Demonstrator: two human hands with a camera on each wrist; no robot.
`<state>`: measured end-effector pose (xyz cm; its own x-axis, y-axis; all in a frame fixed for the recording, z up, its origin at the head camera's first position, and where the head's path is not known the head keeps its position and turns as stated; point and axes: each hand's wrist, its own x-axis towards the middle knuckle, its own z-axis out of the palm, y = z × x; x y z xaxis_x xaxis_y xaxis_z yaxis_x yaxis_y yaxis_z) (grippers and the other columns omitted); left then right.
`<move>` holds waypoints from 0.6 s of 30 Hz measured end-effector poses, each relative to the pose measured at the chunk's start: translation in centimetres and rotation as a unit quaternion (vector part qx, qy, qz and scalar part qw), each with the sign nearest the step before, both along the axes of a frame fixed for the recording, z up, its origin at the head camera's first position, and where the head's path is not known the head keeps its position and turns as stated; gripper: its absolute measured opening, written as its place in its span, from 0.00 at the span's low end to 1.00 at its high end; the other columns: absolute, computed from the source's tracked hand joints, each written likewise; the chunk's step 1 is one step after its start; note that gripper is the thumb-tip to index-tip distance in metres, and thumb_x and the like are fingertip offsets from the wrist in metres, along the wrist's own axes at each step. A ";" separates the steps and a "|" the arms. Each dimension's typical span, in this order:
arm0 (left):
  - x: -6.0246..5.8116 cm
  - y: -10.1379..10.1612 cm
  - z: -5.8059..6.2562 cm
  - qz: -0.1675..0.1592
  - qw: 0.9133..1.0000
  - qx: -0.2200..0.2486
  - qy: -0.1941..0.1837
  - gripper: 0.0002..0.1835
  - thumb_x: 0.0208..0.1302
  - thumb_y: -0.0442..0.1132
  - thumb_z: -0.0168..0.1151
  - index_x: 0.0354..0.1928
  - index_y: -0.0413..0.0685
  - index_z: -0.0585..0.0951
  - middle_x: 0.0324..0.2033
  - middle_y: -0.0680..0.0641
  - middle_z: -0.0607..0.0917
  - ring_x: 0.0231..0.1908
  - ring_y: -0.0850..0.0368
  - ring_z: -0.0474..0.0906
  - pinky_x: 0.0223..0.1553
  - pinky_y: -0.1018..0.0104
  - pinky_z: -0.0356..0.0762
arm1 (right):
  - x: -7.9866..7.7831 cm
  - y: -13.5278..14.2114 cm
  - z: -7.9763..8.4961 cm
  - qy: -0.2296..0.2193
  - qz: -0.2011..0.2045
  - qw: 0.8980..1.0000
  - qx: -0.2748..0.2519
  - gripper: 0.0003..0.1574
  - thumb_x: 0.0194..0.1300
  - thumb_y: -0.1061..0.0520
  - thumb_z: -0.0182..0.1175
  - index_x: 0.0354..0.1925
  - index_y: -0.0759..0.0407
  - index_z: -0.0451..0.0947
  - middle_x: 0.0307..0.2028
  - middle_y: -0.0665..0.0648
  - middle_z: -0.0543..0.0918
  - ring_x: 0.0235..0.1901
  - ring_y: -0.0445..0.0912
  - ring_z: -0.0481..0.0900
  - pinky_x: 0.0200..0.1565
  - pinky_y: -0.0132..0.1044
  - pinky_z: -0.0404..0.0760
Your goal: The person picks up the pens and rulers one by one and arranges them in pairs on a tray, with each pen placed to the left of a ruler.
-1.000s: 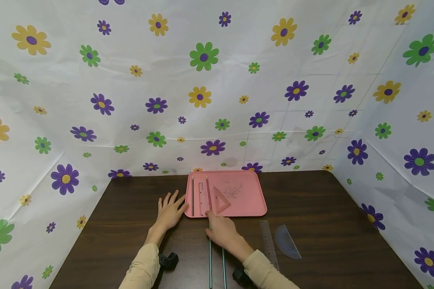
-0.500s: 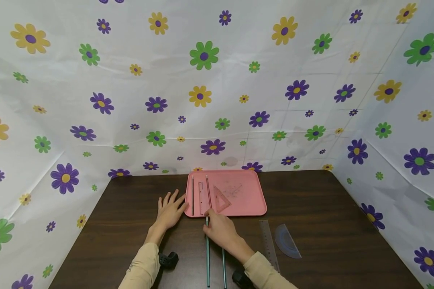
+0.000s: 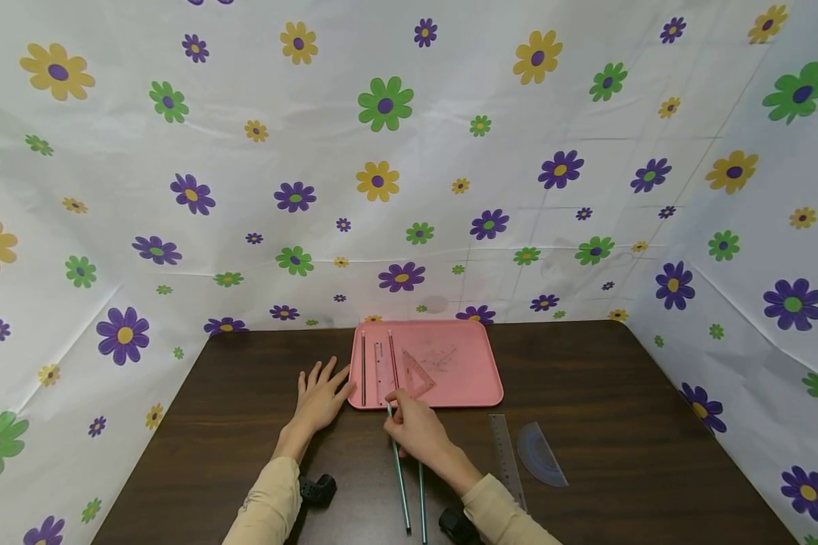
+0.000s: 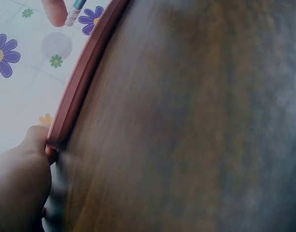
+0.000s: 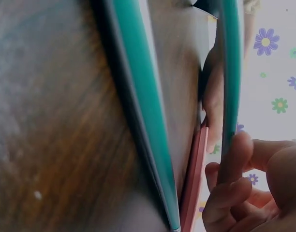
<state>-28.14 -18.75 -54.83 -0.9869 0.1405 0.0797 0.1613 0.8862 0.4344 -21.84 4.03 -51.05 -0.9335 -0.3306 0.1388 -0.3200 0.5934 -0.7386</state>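
Note:
My right hand (image 3: 418,431) pinches a green pencil (image 3: 399,484) near its eraser end, at the front edge of a pink tray (image 3: 470,378). In the right wrist view this held pencil (image 5: 232,72) stands apart from a second green pencil (image 5: 143,96), which lies on the table. With fingers spread, my left hand (image 3: 318,405) rests at the tray's left front corner, fingertips touching the rim. Inside the tray are a dark pencil (image 3: 363,371), a clear ruler (image 3: 379,371), another pencil (image 3: 392,352) and a clear set square (image 3: 418,378).
To the right of my right forearm, a clear ruler (image 3: 506,454) and a bluish protractor (image 3: 541,456) lie on the dark wooden table (image 3: 620,424). A white flowered sheet (image 3: 443,151) hangs behind the table and along both sides.
The pinched pencil has come up off the table, and its near end has swung to the right. My right hand has shifted only slightly; the left hand stays at the tray.

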 end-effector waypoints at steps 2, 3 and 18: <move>0.0 0.0 -0.1 0.001 1.000 -0.001 0.000 0.30 0.76 0.59 0.45 0.73 0.56 0.68 0.77 0.40 0.56 0.76 0.33 0.45 0.71 0.29 0.32 | -0.1 0.1 -0.1 -0.002 0.002 1.000 -0.005 0.25 0.58 0.63 0.59 0.56 0.62 0.74 0.20 0.46 0.76 0.07 0.32 0.72 0.15 0.29 0.73; 0.0 0.0 -0.2 0.002 1.000 -0.001 0.001 0.30 0.76 0.59 0.45 0.73 0.56 0.68 0.77 0.40 0.56 0.76 0.33 0.45 0.71 0.29 0.32 | -0.1 0.2 -0.1 0.003 0.003 1.000 -0.003 0.26 0.58 0.63 0.59 0.56 0.62 0.74 0.20 0.46 0.76 0.08 0.31 0.71 0.16 0.28 0.72; 0.0 0.1 0.0 0.001 1.000 0.001 -0.002 0.30 0.75 0.59 0.45 0.73 0.56 0.68 0.77 0.39 0.56 0.76 0.33 0.45 0.71 0.29 0.32 | -0.6 1.2 1.3 0.009 0.015 0.999 0.030 0.44 0.52 0.59 0.63 0.68 0.65 0.67 0.36 0.54 0.74 0.34 0.42 0.70 0.36 0.34 0.71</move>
<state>-28.13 -18.70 -54.88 -0.9876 0.1379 0.0754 0.1570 0.8853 0.4376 -22.47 5.20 -49.72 -0.9205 -0.3672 0.1337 -0.3511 0.6267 -0.6957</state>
